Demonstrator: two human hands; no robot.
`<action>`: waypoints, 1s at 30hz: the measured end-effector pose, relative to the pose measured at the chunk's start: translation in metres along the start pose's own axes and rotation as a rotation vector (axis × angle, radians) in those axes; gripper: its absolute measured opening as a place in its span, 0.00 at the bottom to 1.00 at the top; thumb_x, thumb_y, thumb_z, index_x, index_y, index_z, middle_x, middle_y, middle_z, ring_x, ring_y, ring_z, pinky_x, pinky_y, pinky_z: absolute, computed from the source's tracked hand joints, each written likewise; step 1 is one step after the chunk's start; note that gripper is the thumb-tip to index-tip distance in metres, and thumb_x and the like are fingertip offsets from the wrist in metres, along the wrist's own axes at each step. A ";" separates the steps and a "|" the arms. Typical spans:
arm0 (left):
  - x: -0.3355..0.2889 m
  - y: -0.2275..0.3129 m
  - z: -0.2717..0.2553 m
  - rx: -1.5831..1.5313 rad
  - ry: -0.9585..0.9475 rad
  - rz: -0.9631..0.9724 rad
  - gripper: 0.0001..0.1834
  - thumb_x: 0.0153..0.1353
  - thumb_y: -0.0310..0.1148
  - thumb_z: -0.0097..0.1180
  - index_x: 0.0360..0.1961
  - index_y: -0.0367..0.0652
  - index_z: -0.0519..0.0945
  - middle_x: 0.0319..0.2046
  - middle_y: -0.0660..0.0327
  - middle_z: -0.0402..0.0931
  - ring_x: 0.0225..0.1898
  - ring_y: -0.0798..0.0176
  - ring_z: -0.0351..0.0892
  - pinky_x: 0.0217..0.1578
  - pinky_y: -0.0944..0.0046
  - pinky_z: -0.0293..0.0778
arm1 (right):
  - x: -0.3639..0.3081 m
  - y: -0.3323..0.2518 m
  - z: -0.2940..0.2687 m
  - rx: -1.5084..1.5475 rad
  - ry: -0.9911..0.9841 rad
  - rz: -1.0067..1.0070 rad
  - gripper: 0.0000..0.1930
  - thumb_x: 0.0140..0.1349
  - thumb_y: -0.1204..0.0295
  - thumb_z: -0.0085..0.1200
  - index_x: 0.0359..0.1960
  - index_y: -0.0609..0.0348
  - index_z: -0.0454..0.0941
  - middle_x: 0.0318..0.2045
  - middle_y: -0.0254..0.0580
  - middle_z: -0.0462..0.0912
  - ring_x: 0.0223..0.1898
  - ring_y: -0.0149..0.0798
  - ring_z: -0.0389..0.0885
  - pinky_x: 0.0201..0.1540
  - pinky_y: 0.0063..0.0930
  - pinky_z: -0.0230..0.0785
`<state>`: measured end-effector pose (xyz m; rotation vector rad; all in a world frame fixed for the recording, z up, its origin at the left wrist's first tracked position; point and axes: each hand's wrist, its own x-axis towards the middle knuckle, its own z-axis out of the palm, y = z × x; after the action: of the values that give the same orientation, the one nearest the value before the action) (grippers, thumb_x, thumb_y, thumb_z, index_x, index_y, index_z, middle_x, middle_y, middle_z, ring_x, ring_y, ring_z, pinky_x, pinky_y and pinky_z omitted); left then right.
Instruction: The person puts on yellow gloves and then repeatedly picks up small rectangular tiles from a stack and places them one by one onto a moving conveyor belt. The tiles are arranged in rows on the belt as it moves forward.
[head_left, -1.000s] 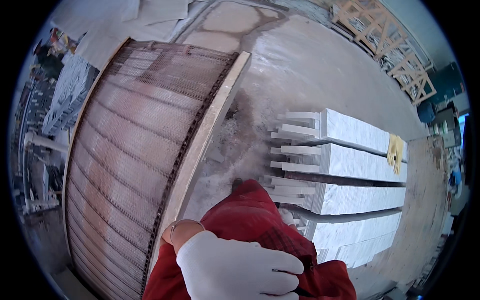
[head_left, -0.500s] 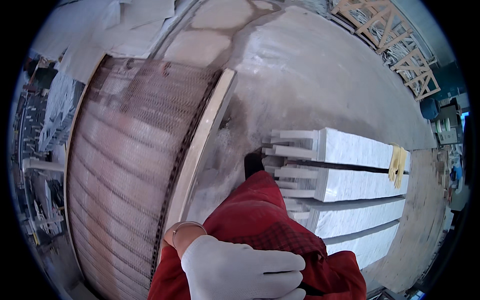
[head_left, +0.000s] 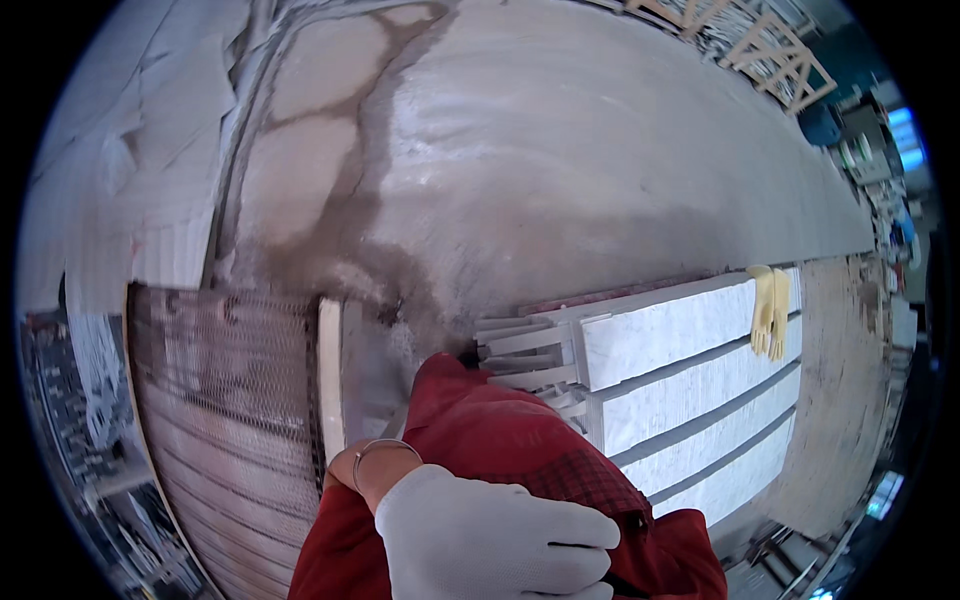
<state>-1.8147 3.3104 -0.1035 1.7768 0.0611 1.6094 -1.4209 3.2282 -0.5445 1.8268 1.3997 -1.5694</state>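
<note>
Red clothing (head_left: 480, 415) fills the lower middle of the view, worn by the person, and the left hand (head_left: 500, 540), in a white glove (head_left: 440, 520), lies in front of it. Its fingers sit close together, slightly bent and pointing right; I cannot tell whether they grip anything. A thin bracelet (head_left: 388, 442) circles the bare wrist (head_left: 368, 478). The right hand is out of view, so I cannot tell how it stands. Pale grey floor (head_left: 600, 120) spreads ahead, cloudy-looking, with brownish patches and a dark band running up its left part. Left of the person is a broad brown mesh (head_left: 220, 390), ribbed crosswise, with a pale beam (head_left: 332, 380) along its right edge. Large pale sheets (head_left: 160, 200) lie beyond its far end. To the right, long white slabs (head_left: 670, 345) stand in rows with dark gaps between, and light strips (head_left: 525, 358) jut from their left ends. Yellow gloves (head_left: 764, 310) drape over the right end of the farther rows, beside a worn brown surface (head_left: 840, 380). At the upper right, wooden crates (head_left: 775, 65) border the floor near a blue barrel (head_left: 820, 127), and a bright bluish panel (head_left: 905, 140) glows at the room's edge.
</note>
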 end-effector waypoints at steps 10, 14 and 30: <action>0.120 -0.159 0.010 -0.275 -0.218 0.057 0.10 0.55 0.24 0.69 0.36 0.27 0.83 0.37 0.44 0.83 0.37 0.44 0.82 0.40 0.42 0.84 | 0.027 -0.009 0.036 0.403 0.145 0.120 0.28 0.70 0.45 0.51 0.59 0.50 0.85 0.58 0.51 0.86 0.60 0.53 0.84 0.63 0.41 0.73; 0.162 -0.232 0.016 -0.444 -0.324 0.016 0.10 0.54 0.23 0.71 0.35 0.29 0.83 0.38 0.45 0.83 0.37 0.45 0.83 0.39 0.43 0.84 | 0.044 -0.012 0.091 0.502 0.247 0.166 0.27 0.70 0.47 0.51 0.58 0.51 0.86 0.58 0.52 0.86 0.60 0.53 0.84 0.63 0.41 0.74; 0.213 -0.544 0.020 -0.301 -0.890 -0.318 0.10 0.54 0.24 0.71 0.39 0.42 0.87 0.39 0.57 0.86 0.38 0.51 0.86 0.38 0.54 0.82 | 0.049 -0.279 0.121 1.410 0.509 0.758 0.20 0.66 0.55 0.57 0.52 0.50 0.89 0.52 0.48 0.89 0.56 0.48 0.87 0.62 0.38 0.76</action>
<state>-1.5218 3.8043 -0.2109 1.9576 -0.2846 0.4864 -1.7248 3.2807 -0.5384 3.0377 -0.7057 -1.7286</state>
